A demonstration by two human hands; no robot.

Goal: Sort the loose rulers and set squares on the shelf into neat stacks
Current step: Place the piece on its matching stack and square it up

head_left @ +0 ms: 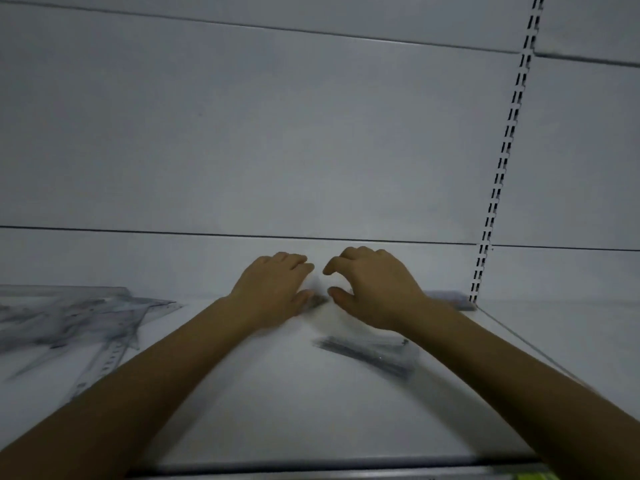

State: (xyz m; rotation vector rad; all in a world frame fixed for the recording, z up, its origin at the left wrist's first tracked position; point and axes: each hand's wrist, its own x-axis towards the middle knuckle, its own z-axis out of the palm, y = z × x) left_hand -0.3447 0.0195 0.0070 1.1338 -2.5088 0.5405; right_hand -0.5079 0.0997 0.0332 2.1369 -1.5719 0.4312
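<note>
Just short of left hand (273, 289) and right hand (375, 289) lie rulers (367, 355).

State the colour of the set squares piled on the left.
The set squares are clear plastic with grey markings; head view.

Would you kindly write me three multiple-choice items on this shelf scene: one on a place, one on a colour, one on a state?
1. Where does the pile of clear set squares lie? A) right of the slotted upright B) at the left end of the shelf C) under the right hand
2. What colour is the shelf? A) red B) green C) white
3. How does the ruler bundle lie? A) flat on the shelf B) leaning on the back panel C) in the left hand's grip
Key: 1 B, it sprawls at far left; 2 C, its surface is white; 3 A, it lies flat, in neither hand.
</note>
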